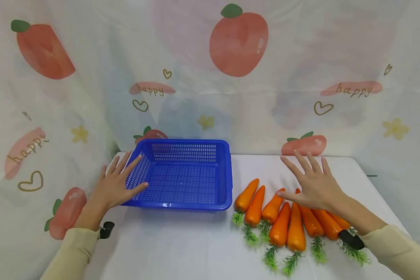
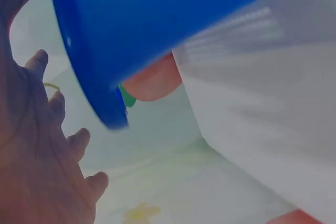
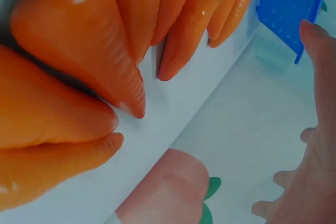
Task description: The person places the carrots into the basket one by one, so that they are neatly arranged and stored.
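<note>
A blue plastic basket [image 1: 182,182] with slotted walls stands on the left half of the white table, with nothing in it. My left hand [image 1: 117,184] is held over its left rim, fingers spread; in the left wrist view the palm [image 2: 37,145] is beside the basket [image 2: 147,30], apart from it. To the right lie several orange carrots [image 1: 295,229] with green leafy tops, side by side in a row. Above the carrots' far ends, my right hand [image 1: 315,186] has its fingers spread and holds nothing. The right wrist view shows carrots [image 3: 79,35] below that hand [image 3: 310,177].
The white table [image 1: 168,245] bears the basket and carrots; its far edge meets a hanging cloth [image 1: 252,112] printed with fruit, hearts and "happy". More cloth [image 1: 38,155] hangs along the left side. Each wrist wears a black device [image 1: 107,230].
</note>
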`<state>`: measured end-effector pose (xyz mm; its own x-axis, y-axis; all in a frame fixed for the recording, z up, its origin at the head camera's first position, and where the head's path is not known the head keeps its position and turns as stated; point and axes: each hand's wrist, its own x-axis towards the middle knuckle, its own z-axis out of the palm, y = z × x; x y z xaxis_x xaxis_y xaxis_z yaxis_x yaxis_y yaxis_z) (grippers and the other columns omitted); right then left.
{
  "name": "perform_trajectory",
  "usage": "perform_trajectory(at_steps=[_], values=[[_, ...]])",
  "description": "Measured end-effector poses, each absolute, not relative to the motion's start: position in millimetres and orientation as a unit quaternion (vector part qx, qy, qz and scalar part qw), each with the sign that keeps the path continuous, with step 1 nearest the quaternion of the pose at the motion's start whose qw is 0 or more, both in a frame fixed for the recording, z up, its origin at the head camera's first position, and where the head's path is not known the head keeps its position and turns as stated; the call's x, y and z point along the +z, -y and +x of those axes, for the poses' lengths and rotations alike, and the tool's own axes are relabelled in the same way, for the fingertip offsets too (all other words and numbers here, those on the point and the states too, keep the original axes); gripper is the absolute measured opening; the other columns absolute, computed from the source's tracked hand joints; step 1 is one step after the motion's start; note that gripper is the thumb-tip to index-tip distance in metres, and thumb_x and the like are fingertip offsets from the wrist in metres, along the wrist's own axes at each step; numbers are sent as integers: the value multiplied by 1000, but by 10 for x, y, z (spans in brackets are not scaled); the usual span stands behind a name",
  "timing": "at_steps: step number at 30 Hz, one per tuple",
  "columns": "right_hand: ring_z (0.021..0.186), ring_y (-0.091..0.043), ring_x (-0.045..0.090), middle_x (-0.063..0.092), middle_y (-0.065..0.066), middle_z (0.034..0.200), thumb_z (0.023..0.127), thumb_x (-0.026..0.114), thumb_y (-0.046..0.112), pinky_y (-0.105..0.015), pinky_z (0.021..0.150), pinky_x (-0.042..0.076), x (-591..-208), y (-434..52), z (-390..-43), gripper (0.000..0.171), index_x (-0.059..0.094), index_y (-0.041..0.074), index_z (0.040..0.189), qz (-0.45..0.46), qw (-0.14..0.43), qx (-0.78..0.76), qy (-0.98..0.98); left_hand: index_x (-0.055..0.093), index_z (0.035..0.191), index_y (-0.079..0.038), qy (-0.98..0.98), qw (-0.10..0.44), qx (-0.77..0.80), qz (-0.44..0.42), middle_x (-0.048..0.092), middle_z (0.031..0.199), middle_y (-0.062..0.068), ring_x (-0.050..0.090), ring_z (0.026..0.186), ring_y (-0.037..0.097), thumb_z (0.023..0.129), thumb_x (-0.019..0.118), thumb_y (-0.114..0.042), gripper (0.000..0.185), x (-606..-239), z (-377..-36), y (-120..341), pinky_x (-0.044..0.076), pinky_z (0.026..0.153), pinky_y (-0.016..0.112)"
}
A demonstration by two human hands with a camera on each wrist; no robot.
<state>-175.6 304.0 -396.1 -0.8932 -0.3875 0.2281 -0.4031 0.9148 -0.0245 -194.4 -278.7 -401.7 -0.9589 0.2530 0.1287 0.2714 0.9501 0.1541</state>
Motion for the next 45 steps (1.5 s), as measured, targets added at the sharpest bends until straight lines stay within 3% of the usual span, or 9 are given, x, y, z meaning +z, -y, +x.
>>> perform_trajectory(at_steps=[8, 14, 18, 22, 29, 37, 42, 45], values=[[142, -53, 30, 27, -21, 163, 80, 79, 60, -80, 110, 17, -3918, -3169, -1771, 104, 27, 25, 163, 239, 126, 61, 961, 22, 165, -22, 980, 17, -111, -166, 11, 171, 19, 28, 145, 58, 94, 60, -62, 90, -3995, -2116, 2942, 31, 106, 78], [133, -55, 41, 32, -24, 160, 81, 81, 56, -76, 104, 32, -3919, -3272, -1779, 102, 30, 22, 162, 250, 97, 68, 961, 30, 162, -14, 970, -20, -172, -170, 11, 171, 17, 25, 146, 58, 94, 65, -56, 87, -4034, -2205, 3060, 31, 104, 80], [127, -54, 46, 35, -26, 158, 84, 81, 50, -74, 97, 41, -3896, -3358, -1779, 97, 31, 19, 161, 250, 55, 109, 961, 40, 156, -9, 962, -25, -210, -173, 15, 170, 18, 25, 147, 55, 93, 69, -48, 80, -4062, -2242, 3121, 30, 106, 78], [129, -49, 46, 38, -26, 155, 86, 81, 44, -72, 97, 42, -3873, -3477, -1760, 93, 34, 14, 160, 238, 18, 169, 956, 46, 152, -7, 956, -30, -232, -177, 19, 169, 18, 29, 145, 56, 92, 71, -44, 74, -4077, -2280, 3149, 35, 104, 77], [124, -50, 54, 43, -27, 152, 90, 79, 37, -71, 93, 46, -3882, -3752, -1716, 89, 31, 15, 162, 199, -33, 231, 952, 55, 145, -8, 946, -29, -260, -190, 27, 167, 18, 47, 135, 53, 93, 72, -36, 61, -4145, -2299, 3242, 49, 97, 68], [114, -55, 59, 43, -36, 147, 96, 73, 29, -59, 80, 58, -3941, -4008, -1731, 84, 24, 10, 161, 174, -106, 280, 938, 53, 149, -10, 936, -51, -304, -170, 30, 165, 22, 53, 126, 57, 95, 72, -28, 60, -4150, -2274, 3367, 57, 87, 61], [110, -44, 64, 42, -40, 144, 97, 71, 22, -51, 80, 60, -4045, -4184, -1738, 77, 27, 6, 158, 178, -177, 302, 920, 48, 153, -12, 928, -71, -322, -175, 26, 165, 25, 52, 125, 61, 96, 69, -22, 62, -4149, -2304, 3392, 58, 84, 60], [105, -37, 67, 42, -42, 143, 99, 68, 21, -49, 77, 59, -4091, -4288, -1719, 73, 27, 9, 158, 161, -244, 319, 901, 47, 153, -10, 915, -83, -345, -192, 21, 167, 24, 53, 121, 63, 97, 68, -18, 60, -4161, -2330, 3388, 60, 83, 57]])
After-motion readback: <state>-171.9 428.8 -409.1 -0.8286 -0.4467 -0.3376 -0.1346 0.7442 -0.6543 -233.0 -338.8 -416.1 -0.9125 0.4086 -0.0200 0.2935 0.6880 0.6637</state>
